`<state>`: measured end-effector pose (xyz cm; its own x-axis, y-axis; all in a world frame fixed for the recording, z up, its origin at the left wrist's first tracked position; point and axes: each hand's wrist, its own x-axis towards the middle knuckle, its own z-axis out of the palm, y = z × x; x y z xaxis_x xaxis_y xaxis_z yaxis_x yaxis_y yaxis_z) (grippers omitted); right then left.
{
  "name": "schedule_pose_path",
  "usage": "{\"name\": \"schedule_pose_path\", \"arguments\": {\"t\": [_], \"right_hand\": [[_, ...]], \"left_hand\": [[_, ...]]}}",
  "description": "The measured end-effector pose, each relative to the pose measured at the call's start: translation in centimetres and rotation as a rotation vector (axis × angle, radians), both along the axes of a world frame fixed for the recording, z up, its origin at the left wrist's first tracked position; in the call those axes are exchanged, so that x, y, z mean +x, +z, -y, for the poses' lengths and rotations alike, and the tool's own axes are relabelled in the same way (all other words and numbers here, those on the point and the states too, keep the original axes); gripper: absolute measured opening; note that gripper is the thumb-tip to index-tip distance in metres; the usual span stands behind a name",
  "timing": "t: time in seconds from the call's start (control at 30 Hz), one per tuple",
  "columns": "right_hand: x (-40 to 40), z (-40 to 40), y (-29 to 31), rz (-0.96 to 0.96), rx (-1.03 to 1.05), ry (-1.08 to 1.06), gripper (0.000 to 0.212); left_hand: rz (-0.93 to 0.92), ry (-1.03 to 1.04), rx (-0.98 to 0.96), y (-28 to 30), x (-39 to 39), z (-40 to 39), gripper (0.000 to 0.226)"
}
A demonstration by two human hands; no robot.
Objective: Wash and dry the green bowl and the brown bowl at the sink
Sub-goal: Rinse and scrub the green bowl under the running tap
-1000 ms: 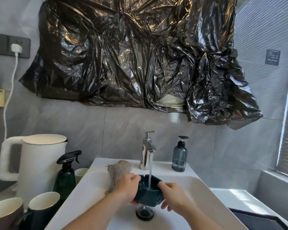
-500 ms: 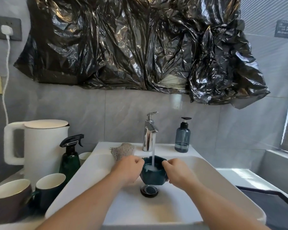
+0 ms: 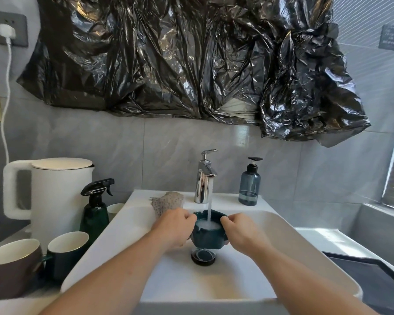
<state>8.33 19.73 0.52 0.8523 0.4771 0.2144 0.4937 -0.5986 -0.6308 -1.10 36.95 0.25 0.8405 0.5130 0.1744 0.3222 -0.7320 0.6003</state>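
Left hand [image 3: 176, 227] and right hand [image 3: 241, 230] gripping dark green ceramic bowl [image 3: 208, 237] under chrome faucet [image 3: 204, 178] stream; wall sign [image 3: 391, 37] text unreadable

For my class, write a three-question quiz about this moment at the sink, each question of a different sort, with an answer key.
1. True or false: the water from the tap runs into the green bowl.
2. Multiple choice: how is the bowl held? A) by the left hand alone; B) by the right hand alone; C) by both hands, one on each side.
3. Fill in: the bowl is held right above the sink's dark ____.

Key: 1 true; 2 C; 3 drain.
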Motion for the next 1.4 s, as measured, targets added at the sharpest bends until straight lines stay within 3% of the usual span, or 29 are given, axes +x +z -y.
{"name": "schedule_pose_path", "arguments": {"t": [0.23,0.87,1.4], "right_hand": [[0.16,-0.09,0.0,0.028,-0.01,-0.013,0.044],[-0.45,-0.1,0.45,-0.101,-0.001,0.036,0.043],[0.26,-0.25,-0.06,-0.017,0.01,-0.005,0.039]], "left_hand": [[0.024,-0.039,-0.091,-0.19,0.0,-0.17,0.034],[0.029,-0.014,-0.051,-0.57,0.07,-0.18,0.04],[0.032,-0.024,-0.063,-0.53,0.25,-0.68,0.042]]}}
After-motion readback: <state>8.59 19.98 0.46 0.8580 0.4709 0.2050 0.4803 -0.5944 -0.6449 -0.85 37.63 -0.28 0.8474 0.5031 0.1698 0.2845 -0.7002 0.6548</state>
